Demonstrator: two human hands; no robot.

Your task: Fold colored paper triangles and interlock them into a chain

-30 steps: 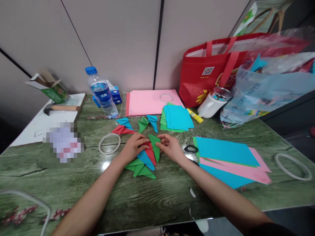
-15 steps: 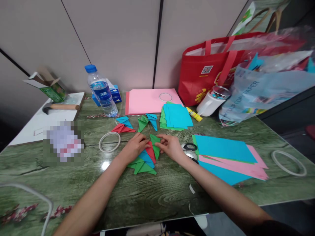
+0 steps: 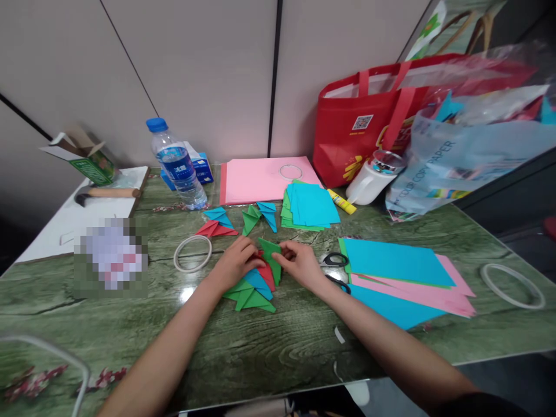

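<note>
My right hand (image 3: 300,263) pinches a green folded paper piece (image 3: 271,258) by its right edge. It lies against a red folded piece (image 3: 266,274), and I cannot tell how far the two interlock. My left hand (image 3: 238,262) is closed on the upper left side of the joined paper pieces, its fingertips partly hiding them. Below the red one, a blue piece (image 3: 259,285) and green pieces (image 3: 251,298) fan out toward me. Behind my hands lie loose folded pieces: a blue-and-red pair (image 3: 217,223), a green one (image 3: 251,219) and a blue one (image 3: 268,215).
Black-handled scissors (image 3: 335,259) lie right of my right hand, beside coloured sheets (image 3: 395,263). Blue and green squares (image 3: 313,204), a glue stick (image 3: 341,201) and a white mug (image 3: 374,178) are behind. A white ring (image 3: 193,268), water bottle (image 3: 180,168) and hammer (image 3: 108,193) stand or lie left.
The green piece has shifted slightly left and closer onto the red piece. My right hand has moved with it, while my left hand stays nearly in place.
</note>
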